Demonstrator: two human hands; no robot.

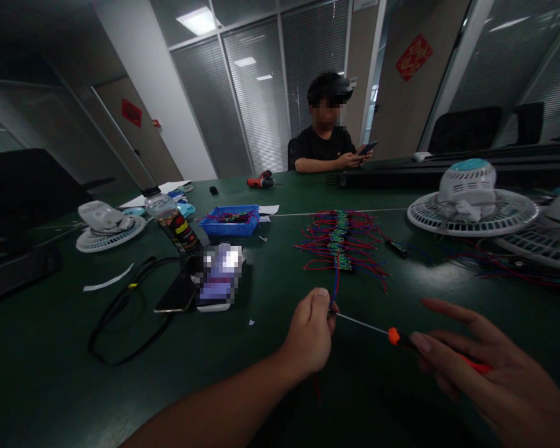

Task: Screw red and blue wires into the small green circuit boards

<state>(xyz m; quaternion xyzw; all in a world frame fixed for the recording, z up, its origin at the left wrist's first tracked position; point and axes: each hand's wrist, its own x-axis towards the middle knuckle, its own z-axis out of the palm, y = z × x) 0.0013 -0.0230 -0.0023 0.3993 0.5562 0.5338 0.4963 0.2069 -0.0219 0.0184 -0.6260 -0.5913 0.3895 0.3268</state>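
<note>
My left hand (310,330) is closed around a small part, mostly hidden by the fingers, from which red and blue wires (336,280) come out. My right hand (476,354) grips a screwdriver (392,336) with an orange and black handle, its index finger stretched forward. The thin metal shaft points left, and its tip meets the part at my left fingertips. Beyond my hands, a row of green circuit boards (340,233) with red and blue wires lies on the dark green table (261,386). One separate board (396,247) lies to the right of the row.
A blue tray (233,229) holds more wired boards. Left of it stand a bottle (172,221), phones (175,289) and a black cable (98,330). White fan parts (471,193) sit at right, another (107,224) at left. A red drill (260,180) lies near a seated person (324,140) holding a phone.
</note>
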